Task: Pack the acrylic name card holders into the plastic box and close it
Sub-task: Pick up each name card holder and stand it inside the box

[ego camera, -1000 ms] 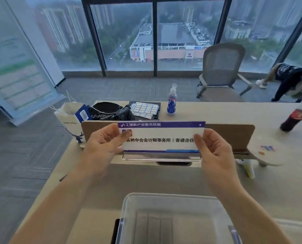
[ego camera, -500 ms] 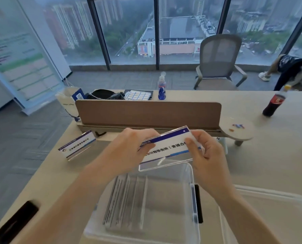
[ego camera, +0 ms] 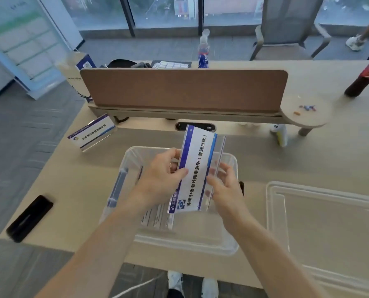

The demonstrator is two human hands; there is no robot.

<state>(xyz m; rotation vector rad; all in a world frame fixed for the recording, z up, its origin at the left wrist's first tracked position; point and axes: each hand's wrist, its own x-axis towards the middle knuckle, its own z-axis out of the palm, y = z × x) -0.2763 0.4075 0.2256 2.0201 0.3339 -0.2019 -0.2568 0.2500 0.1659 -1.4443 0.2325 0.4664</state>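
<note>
A clear acrylic name card holder (ego camera: 197, 168) with a white and purple card is turned lengthwise over the clear plastic box (ego camera: 228, 244). My left hand (ego camera: 162, 179) grips its left edge and my right hand (ego camera: 224, 186) holds its right edge and clear base. Several holders (ego camera: 157, 218) lie stacked inside the box at the left. Another name card holder (ego camera: 92, 132) stands on the desk to the far left. The box's clear lid (ego camera: 325, 222) lies flat on the desk to the right.
A brown divider panel (ego camera: 183, 89) crosses the desk behind the box, with a round shelf (ego camera: 304, 112) at its right end. A black phone (ego camera: 29, 218) lies near the left desk edge. A cola bottle (ego camera: 364, 80) stands far right, a blue bottle (ego camera: 203, 52) behind the divider.
The holder came down from in front of the divider to over the box and was rotated from crosswise to lengthwise. Both hands kept hold of it.
</note>
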